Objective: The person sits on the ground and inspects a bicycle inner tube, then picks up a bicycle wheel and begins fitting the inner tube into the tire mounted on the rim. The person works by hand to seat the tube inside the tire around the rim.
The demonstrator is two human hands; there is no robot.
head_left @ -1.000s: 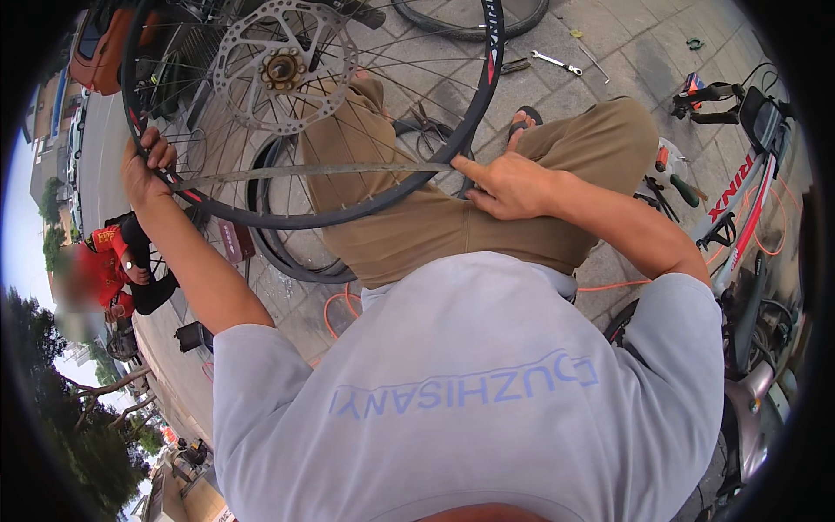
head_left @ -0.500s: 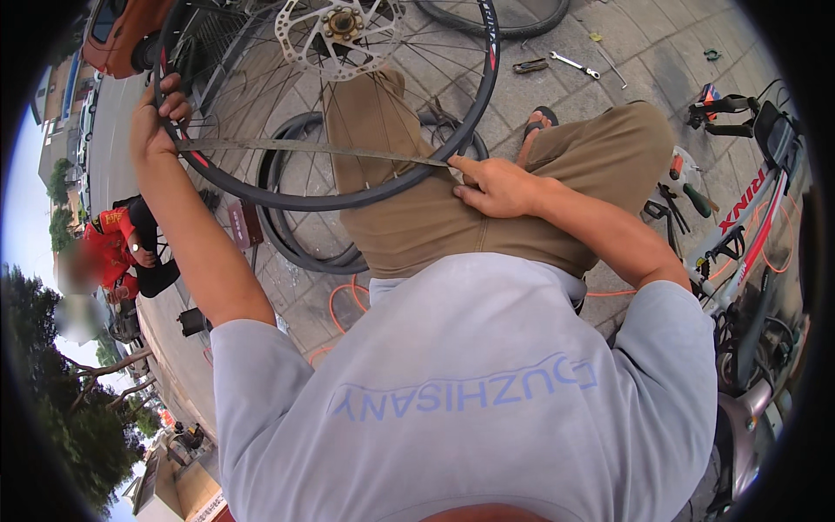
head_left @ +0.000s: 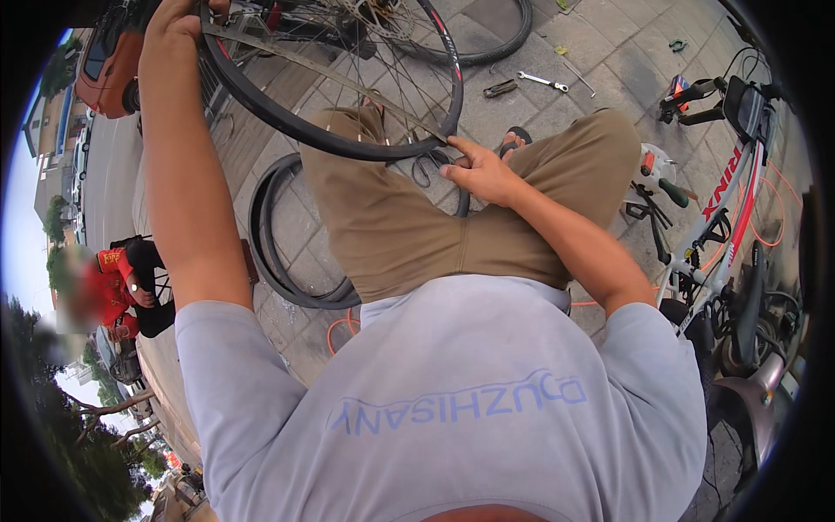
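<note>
A bicycle wheel point(head_left: 348, 150) with a black rim, red accents and thin spokes is tilted up over my lap and legs. A brake disc point(head_left: 387, 16) shows at its hub, cut by the upper edge. Across the spokes runs a narrow greyish strip point(head_left: 344, 81), stretched fairly straight from one side of the rim to the other. At the upper left, my left hand point(head_left: 184, 24) is closed round the rim where the strip ends; some fingers are out of frame. My right hand point(head_left: 483, 172) pinches the strip's other end against the rim, index finger pointing forward.
Black tyres point(head_left: 263, 230) lie on the paving at left, another tyre point(head_left: 509, 48) ahead. A wrench point(head_left: 544, 83) and a folded tool point(head_left: 500, 89) lie beyond my knee. A white-red bicycle point(head_left: 735, 187) stands right. An orange hose point(head_left: 332, 335) crosses the ground. A person in red point(head_left: 117, 278) sits left.
Both hands have moved forward and up with the wheel and strip, my left hand farther, so the strip slants more steeply. More of the tyres on the ground now shows.
</note>
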